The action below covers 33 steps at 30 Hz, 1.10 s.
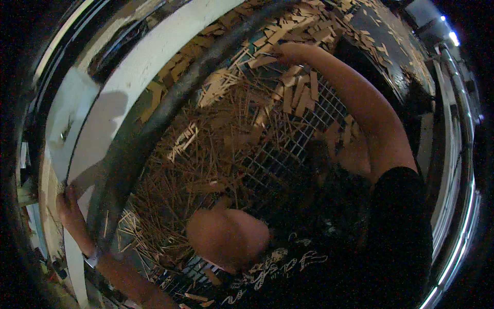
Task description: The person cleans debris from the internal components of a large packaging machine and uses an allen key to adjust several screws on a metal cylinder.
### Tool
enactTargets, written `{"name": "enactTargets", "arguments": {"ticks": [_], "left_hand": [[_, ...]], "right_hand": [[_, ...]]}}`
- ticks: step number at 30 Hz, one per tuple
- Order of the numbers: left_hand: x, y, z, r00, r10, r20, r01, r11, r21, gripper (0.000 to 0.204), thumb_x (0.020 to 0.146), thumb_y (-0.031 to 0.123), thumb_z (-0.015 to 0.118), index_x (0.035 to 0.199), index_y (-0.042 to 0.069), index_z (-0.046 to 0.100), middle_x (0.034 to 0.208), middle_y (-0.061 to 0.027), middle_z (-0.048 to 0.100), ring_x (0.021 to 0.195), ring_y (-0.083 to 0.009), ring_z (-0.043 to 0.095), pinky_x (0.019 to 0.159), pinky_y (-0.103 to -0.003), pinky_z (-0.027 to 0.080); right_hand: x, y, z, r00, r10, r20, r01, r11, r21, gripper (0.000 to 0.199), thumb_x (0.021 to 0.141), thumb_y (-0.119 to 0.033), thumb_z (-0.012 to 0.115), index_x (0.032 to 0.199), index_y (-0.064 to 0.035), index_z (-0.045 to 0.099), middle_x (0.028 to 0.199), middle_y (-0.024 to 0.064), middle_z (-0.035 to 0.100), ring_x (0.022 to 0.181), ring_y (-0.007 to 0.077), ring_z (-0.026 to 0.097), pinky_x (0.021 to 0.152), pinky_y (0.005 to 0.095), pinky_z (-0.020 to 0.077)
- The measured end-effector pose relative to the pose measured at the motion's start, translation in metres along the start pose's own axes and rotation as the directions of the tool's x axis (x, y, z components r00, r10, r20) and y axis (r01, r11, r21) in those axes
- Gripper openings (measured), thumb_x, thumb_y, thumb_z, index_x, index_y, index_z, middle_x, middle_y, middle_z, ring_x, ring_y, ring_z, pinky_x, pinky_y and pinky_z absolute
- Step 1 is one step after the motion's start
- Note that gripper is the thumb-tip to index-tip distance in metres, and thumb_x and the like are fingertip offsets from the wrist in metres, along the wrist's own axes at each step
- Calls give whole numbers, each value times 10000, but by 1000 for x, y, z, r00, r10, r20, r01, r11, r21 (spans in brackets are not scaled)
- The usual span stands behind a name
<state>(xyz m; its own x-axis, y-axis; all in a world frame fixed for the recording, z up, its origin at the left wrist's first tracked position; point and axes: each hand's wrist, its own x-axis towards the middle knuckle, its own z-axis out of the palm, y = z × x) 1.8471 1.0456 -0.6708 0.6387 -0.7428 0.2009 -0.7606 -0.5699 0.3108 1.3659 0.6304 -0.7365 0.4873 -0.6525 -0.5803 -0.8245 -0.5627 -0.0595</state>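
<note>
My right hand (289,51) is stretched far out, its fingers resting on a heap of flat wooden slats (301,92) at the far side of a metal wire grid (288,154). Whether it grips a slat is not clear. Thin wooden sticks (206,154) lie thickly over the left half of the grid. My left hand (68,203) is low at the left, closed around the edge of a white frame panel (82,134). My black printed shirt (360,247) fills the lower right.
A dark curved bar (154,123) runs diagonally across the view, between me and the grid. A white beam (170,41) lies beside it. More slats cover a dark surface (381,36) at the top right. A blurred skin-coloured rounded shape (226,238) sits close to the camera.
</note>
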Motion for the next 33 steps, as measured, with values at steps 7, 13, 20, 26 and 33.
{"name": "enactTargets", "arguments": {"ticks": [7,13,20,26,33], "left_hand": [[0,50,-2,994,-110,26,105,985,134,492,877,347,562,1092,-91,504,1113,-244,531,1031,-360,504,922,-395,367],[-2,129,5,995,79,-65,-58,961,269,320,871,187,570,1091,-32,492,1051,-199,535,995,-337,505,868,-406,393],[56,360,60,899,417,132,-437,866,245,439,850,97,565,1240,-26,406,1230,-223,439,1156,-373,402,970,-407,313],[75,339,129,934,349,74,-354,933,68,757,807,264,632,1371,-20,216,1392,-228,264,1285,-372,248,1058,-456,171],[76,370,128,909,364,201,-414,837,357,978,731,345,696,1393,-44,91,1412,-279,185,1329,-393,153,1083,-474,116]], "right_hand": [[106,107,23,850,-422,-316,472,876,98,211,878,-205,508,842,-4,560,747,120,563,679,285,560,630,411,436],[133,138,57,753,-619,-223,650,753,104,269,901,-251,498,974,-10,590,812,149,592,719,283,588,673,411,465],[115,319,68,988,-121,-95,153,836,527,278,900,-211,509,1032,25,577,815,116,604,711,194,596,629,357,479],[52,384,137,923,232,-307,34,745,666,310,894,-201,523,1064,57,552,842,123,623,807,192,607,677,345,484],[63,379,222,911,257,-323,202,404,892,199,897,-189,545,851,5,551,671,66,541,633,150,533,576,302,427]]}}
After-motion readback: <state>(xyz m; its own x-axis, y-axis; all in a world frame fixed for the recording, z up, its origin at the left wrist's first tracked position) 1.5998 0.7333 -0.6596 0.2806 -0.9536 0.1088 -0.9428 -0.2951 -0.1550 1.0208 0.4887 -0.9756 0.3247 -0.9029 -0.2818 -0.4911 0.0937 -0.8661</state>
